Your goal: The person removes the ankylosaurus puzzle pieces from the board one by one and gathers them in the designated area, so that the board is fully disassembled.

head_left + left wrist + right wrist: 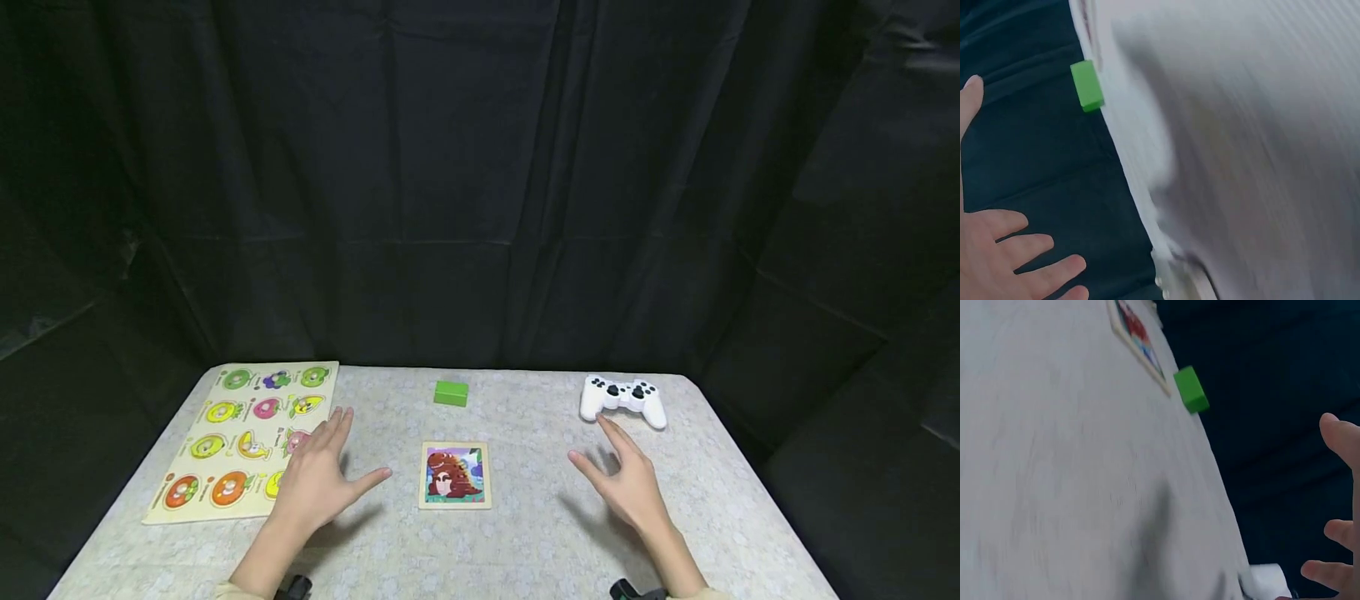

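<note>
In the head view my left hand (317,482) hovers over the table by the right edge of a fruit picture board (187,442), fingers extended, thumb apart, holding nothing. My right hand (628,487), also raised with fingers extended, holds nothing; it is just below a white game controller (622,400). Between the hands lies a small square picture puzzle (454,476) in a light frame, with a green block (451,393) behind it. The left wrist view has the spread left hand (1010,262) and the green block (1087,86). The right wrist view catches part of the right hand (1341,506).
A pale patterned cloth covers the table (525,550). Black curtain (450,183) hangs behind the far edge and along both sides. Dark wrist straps show below both hands. The green block stands near the table's far edge.
</note>
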A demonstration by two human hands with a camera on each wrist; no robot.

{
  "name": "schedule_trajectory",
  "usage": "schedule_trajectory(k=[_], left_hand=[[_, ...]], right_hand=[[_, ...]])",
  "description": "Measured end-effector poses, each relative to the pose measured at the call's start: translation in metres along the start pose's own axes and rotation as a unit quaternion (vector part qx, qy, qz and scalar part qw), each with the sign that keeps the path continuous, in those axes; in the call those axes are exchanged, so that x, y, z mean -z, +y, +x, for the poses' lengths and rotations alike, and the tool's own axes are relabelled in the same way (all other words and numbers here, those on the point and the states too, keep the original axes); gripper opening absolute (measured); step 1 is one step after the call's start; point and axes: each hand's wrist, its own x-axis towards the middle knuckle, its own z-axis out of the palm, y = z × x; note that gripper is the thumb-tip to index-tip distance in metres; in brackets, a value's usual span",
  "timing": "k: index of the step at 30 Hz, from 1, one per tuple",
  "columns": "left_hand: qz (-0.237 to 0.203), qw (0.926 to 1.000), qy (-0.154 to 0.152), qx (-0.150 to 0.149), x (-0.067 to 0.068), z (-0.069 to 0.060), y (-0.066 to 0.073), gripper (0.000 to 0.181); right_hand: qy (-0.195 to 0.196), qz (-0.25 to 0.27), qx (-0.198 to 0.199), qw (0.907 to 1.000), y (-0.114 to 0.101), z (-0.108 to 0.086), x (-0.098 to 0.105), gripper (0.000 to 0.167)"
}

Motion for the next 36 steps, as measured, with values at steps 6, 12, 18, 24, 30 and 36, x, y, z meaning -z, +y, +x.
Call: schedule_trajectory(k=[6, 12, 18, 24, 30, 36], left_hand=[[-0.084, 0.9963, -0.004, 0.019, -0.010, 0.005, 0.009, 0.107], [-0.164, 0.9838, -0.016, 0.072, -0.019, 0.007, 0.013, 0.101], [-0.221, 0.9680, -0.037, 0.112, -0.029, 0.006, 0.016, 0.097], [-0.295, 0.9441, -0.063, 0.133, -0.041, 0.003, 0.016, 0.089], [-0.309, 0.9408, -0.068, 0.121, -0.052, 0.003, 0.012, 0.091], [-0.263, 0.9571, -0.098, 0.072, -0.060, 0.003, 0.013, 0.100]], right_hand=[[-0.001, 0.062, 0.001, 0.9980, -0.015, 0.008, -0.023, 0.076], [-0.012, 0.087, -0.002, 0.9961, -0.027, 0.015, -0.043, 0.072], [-0.007, 0.113, 0.015, 0.9935, -0.034, 0.023, -0.065, 0.059], [-0.017, 0.136, 0.031, 0.9900, -0.046, 0.027, -0.086, 0.050], [-0.034, 0.174, 0.060, 0.9824, -0.058, 0.030, -0.101, 0.041], [-0.053, 0.192, 0.083, 0.9765, -0.069, 0.034, -0.115, 0.031]])
